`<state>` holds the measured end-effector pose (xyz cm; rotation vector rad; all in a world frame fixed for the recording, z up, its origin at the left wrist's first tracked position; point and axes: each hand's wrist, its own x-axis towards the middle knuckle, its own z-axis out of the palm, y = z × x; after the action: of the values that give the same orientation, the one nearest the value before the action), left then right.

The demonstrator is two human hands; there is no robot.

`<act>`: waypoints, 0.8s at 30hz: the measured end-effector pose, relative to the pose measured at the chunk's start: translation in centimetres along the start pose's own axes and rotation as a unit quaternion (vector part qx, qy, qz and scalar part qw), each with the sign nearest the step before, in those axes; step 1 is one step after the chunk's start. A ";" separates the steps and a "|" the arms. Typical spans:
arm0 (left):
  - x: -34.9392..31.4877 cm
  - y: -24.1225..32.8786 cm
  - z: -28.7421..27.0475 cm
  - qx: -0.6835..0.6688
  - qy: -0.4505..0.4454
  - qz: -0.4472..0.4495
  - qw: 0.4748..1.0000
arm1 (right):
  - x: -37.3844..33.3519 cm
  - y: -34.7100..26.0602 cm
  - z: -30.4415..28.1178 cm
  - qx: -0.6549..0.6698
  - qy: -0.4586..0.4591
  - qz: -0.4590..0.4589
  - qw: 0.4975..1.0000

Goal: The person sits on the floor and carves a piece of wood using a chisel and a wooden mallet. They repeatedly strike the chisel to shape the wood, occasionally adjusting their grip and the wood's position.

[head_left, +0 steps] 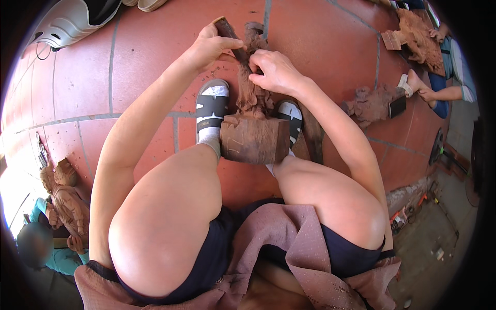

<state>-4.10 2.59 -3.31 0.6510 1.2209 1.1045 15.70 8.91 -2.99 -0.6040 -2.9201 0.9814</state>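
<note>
Between left and right fingers [260, 58] lies the carving [248, 91].

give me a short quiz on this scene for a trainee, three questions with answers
1. Which grip holds the dark bar?
2. True or false: the carving is between the sandals.
3. The right grip is nearest: a) the sandals b) the carving c) a knee

Key: 1. The left grip. 2. True. 3. b
</note>
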 end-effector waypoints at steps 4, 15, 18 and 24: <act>-0.7 -0.4 0.1 -0.009 -0.025 -0.015 1.000 | -0.9 -0.3 0.6 -0.029 0.025 -0.055 0.998; -1.0 -0.7 -0.1 -0.036 -0.006 -0.026 0.999 | -0.7 -0.6 0.5 -0.039 -0.021 -0.005 0.999; 0.6 -0.3 -0.8 -0.041 0.008 -0.016 0.999 | 0.3 -0.3 0.0 0.005 -0.021 0.060 0.998; -0.9 -1.1 -0.3 -0.059 -0.005 -0.030 0.998 | -0.9 -0.8 0.5 -0.032 -0.005 -0.015 0.999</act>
<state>-3.97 1.28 -3.95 0.5262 1.1500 1.1116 16.22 7.69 -2.82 -0.5562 -2.9696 0.8941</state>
